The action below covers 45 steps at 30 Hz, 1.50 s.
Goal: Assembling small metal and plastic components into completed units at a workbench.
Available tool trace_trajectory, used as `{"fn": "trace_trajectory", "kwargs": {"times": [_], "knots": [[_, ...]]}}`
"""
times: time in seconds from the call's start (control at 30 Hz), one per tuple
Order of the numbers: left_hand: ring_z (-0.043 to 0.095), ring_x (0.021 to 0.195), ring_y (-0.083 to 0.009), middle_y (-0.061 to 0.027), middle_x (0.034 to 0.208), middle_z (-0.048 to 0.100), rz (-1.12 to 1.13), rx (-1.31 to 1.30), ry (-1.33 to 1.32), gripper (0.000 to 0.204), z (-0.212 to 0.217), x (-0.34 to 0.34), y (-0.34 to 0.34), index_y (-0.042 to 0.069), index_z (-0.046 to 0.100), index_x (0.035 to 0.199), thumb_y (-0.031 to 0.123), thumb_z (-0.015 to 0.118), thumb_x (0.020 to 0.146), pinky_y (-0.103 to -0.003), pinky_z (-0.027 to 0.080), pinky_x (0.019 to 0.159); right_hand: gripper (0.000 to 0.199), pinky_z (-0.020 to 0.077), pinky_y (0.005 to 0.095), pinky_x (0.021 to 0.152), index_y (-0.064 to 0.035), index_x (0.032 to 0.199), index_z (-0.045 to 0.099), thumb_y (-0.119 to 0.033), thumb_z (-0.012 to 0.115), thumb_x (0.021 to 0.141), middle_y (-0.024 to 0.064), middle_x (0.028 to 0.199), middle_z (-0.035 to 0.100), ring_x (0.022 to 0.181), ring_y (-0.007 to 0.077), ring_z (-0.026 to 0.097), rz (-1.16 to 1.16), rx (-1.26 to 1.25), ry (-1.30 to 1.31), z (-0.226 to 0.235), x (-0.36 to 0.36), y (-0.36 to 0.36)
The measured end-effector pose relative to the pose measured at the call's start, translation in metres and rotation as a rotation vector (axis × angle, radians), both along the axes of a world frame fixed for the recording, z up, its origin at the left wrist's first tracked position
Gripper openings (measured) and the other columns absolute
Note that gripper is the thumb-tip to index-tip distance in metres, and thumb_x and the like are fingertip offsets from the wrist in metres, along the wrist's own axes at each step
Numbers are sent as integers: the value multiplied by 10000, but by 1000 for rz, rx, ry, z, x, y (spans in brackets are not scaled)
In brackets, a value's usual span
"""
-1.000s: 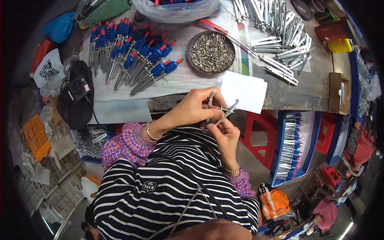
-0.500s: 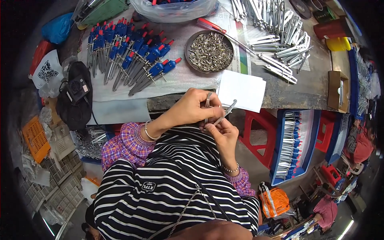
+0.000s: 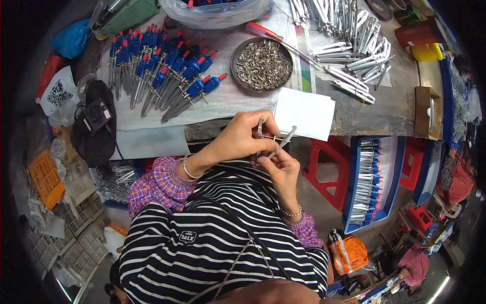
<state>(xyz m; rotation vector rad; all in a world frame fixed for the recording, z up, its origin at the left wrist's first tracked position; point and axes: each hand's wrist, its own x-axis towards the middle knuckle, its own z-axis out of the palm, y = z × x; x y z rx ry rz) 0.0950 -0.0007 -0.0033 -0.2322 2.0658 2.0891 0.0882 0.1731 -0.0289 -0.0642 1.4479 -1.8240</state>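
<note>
Metal compass [image 3: 276, 143] held just off the table's [image 3: 385, 114] near edge, legs parted, head hidden in fingers. Left hand [image 3: 243, 137] pinched shut on one leg; right hand [image 3: 281, 167] clamped on the other. White paper [image 3: 306, 112] beside. Dish of small metal parts [image 3: 262, 63] beyond; parts indistinct.

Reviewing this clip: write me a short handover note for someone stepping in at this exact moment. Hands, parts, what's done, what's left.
Left hand: pinches one leg of a bare metal compass at the bench edge.
Right hand: holds the other leg from below.
Parts: round dish of small metal pins straight ahead; bare metal compass legs in a pile to the right.
Done: row of compasses with blue caps on the left of the bench, more in the blue tray at the right.
Left: the compass in hand has no blue cap; the pile of bare legs is large.
</note>
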Motion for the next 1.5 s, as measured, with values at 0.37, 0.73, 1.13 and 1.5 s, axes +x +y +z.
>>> {"fn": "trace_trajectory", "kwargs": {"times": [0.37,0.73,1.13,1.5], "knots": [[570,686,-47,-12,738,605,-35,-52,-11,150,5,0,-2,1,610,908,46,674,779,-197,453,589,169,533,250,718,93,997,597,54,582,833,120,854,670,782,148,650,-7,21,28,-1,1,0],[584,742,-63,-20,829,612,106,197,-78,180,6,4,2,-42,618,984,-10,634,808,-195,476,641,245,520,244,759,78,1086,553,32,583,847,109,917,650,857,132,631,-151,-51,29,9,-12,2],[571,725,-51,-12,800,619,26,97,-65,181,9,3,8,-33,620,983,4,647,808,-189,461,639,247,496,237,776,49,1081,567,31,603,838,90,962,648,873,132,626,-231,32,297,18,-20,11],[607,695,-75,-66,797,668,73,-82,63,142,14,4,19,-25,683,892,-32,683,750,-190,470,593,151,489,224,722,58,949,606,36,639,804,75,877,630,789,114,613,-277,1,266,27,-25,16]]}}
